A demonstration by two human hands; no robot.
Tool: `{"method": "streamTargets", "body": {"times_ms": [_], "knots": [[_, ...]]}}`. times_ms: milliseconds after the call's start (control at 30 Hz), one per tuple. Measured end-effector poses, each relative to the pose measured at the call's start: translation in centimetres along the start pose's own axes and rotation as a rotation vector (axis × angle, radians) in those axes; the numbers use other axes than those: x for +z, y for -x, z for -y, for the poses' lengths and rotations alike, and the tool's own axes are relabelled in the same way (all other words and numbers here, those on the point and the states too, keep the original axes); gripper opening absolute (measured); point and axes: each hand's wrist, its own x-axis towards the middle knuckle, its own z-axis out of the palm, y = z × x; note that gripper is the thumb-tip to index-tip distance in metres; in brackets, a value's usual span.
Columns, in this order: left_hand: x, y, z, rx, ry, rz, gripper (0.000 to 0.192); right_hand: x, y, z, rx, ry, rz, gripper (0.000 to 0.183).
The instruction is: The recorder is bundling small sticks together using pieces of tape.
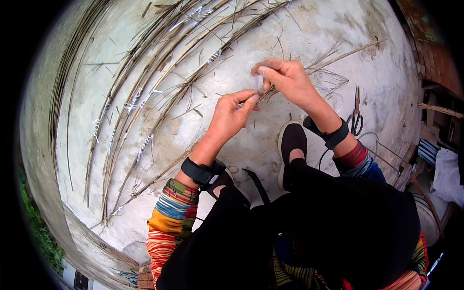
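My left hand (235, 110) pinches a bundle of thin dry bamboo stems (270, 93) where white plastic strip is wound about it. A length of that strip (257, 84) rises to my right hand (284, 78), whose thumb and fingers are closed on its upper part. The bundle slants from lower left to upper right, just beyond my feet, with twiggy ends on the right. Part of the binding is hidden behind my left fingers. Scissors (357, 114) with dark handles lie on the concrete to the right of my right forearm.
Several bamboo bundles (174, 99) tied with white strip lie on the concrete floor (224, 145) at left. A larger stack of stems (67, 72) curves beyond them. A dark flat strip (256, 185) lies between my shoes. Bricks (435, 63) and a white bag (448, 174) are at right.
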Motion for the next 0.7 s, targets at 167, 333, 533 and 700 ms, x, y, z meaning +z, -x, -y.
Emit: {"method": "streamTargets", "body": {"times_ms": [167,333,533,700], "knots": [[0.1,-0.1,-0.3,-0.026,0.062,-0.042,0.026,-0.6,0.8,-0.6,0.096,0.017,-0.072,0.023],[0.3,-0.2,0.1,-0.033,0.076,-0.055,0.024,0.3,1.2,-0.2,0.017,0.108,-0.027,0.022],[0.3,-0.3,1.2,0.078,0.019,-0.105,0.023,0.3,0.8,0.1,0.089,0.095,-0.029,0.021],[0.3,-0.2,0.6,0.003,0.029,-0.074,0.023,0.4,1.0,0.3,0.024,0.076,0.001,0.020]]}}
